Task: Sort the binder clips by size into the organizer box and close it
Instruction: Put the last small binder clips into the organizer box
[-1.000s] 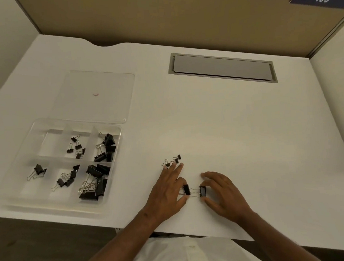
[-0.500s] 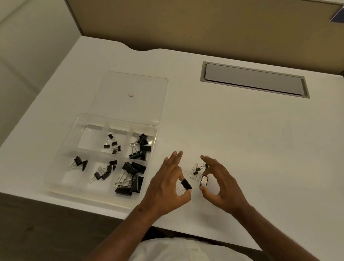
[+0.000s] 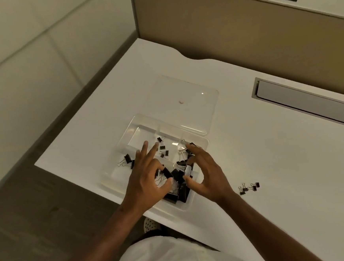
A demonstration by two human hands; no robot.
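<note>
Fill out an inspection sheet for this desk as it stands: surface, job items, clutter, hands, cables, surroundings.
Surface: white desk, bare apart from the job items.
Job items: clear organizer box open, its lid laid flat behind it; large clips piled in the near compartment; small clips in a middle one; loose small clips on the desk to its right.
Clutter: nothing seen.
Hands: left hand and right hand both over the near compartment, each pinching a clip.
Cables: nothing seen; closed cable hatch in the desk.
Surroundings: tan partition, wall at left.

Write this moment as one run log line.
left hand: over clear plastic organizer box | right hand: releasing large black binder clip | small black clips: on desk | lid: open
</note>
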